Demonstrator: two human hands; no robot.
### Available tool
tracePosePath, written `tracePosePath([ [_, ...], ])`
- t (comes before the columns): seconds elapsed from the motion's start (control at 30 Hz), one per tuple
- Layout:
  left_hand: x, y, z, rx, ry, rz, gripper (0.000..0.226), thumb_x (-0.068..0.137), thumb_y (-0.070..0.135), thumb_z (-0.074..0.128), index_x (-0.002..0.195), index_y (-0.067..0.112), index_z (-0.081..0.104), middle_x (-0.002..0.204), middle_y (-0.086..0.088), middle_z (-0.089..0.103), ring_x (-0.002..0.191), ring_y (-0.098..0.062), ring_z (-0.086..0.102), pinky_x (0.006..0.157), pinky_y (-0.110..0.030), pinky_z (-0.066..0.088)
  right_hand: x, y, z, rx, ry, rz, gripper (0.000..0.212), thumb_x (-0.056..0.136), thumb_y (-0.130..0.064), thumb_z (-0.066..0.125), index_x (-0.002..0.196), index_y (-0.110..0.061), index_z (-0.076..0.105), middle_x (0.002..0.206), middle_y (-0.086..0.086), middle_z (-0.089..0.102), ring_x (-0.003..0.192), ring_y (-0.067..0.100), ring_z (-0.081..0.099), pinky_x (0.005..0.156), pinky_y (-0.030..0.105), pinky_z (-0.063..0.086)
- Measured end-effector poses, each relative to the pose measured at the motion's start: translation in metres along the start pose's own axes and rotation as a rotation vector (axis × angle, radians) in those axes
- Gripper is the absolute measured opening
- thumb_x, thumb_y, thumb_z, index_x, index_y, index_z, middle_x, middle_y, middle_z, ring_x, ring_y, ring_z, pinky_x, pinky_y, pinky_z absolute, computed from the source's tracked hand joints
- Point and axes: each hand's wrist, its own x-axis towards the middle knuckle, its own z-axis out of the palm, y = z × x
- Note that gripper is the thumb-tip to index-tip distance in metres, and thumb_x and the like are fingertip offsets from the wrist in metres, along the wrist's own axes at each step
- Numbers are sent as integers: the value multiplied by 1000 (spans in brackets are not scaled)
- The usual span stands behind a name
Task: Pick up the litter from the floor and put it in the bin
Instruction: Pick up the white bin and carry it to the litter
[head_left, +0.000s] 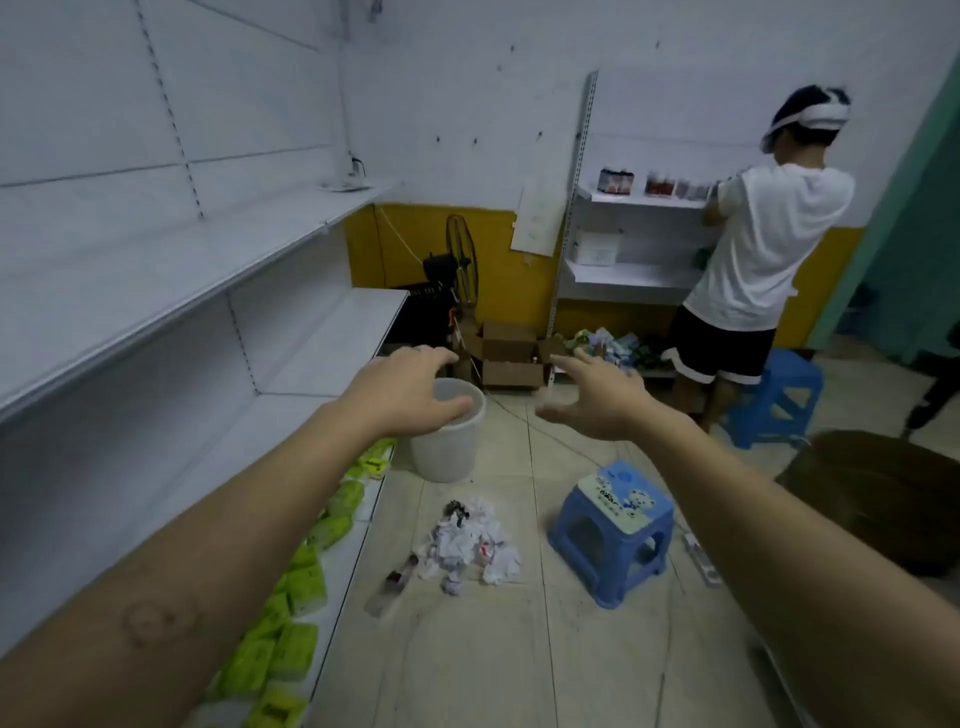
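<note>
A heap of crumpled white paper litter (470, 540) lies on the tiled floor in the middle. A small clear bottle (389, 587) lies just left of the heap. The translucent white bin (447, 447) stands upright on the floor beyond the litter, beside the shelf base. My left hand (410, 389) is stretched out in the air in front of the bin's rim, fingers spread, holding nothing. My right hand (597, 395) hovers to the right of the bin, palm inward, fingers apart and empty. Both hands are well above the litter.
White shelving (156, 291) runs along the left, with green packets (301, 582) on its lowest level. A blue stool (615, 530) stands right of the litter, another blue stool (779, 395) farther back. A person in a white shirt (758, 249) stands at the far shelves. Cardboard boxes (509, 353) and a fan (462, 265) sit behind the bin.
</note>
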Motion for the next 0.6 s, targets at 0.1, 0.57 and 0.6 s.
tracePosePath([
  [0.1, 25, -4, 21, 2, -40, -20, 73, 79, 66, 52, 141, 29, 40, 142, 0, 50, 127, -23, 49, 101, -45, 44, 25, 10, 12, -38, -26, 5, 82, 79, -67, 54, 147, -36, 20, 161, 0, 14, 147, 28, 17, 115, 62, 13],
  [0.57, 205, -125, 141, -147, -143, -128, 73, 80, 64, 55, 142, 28, 39, 144, 1, 48, 130, -21, 45, 101, -43, 44, 228, 15, 84, -71, -161, 69, 77, 85, -58, 54, 148, -30, 21, 160, -1, 14, 146, 25, 18, 116, 56, 18],
  [0.6, 218, -131, 145, -153, -146, -135, 72, 80, 64, 54, 141, 29, 39, 144, 1, 48, 130, -21, 45, 101, -43, 44, 244, 15, 85, -70, -145, 75, 77, 85, -58, 55, 148, -30, 22, 160, -1, 17, 146, 25, 20, 115, 55, 18],
])
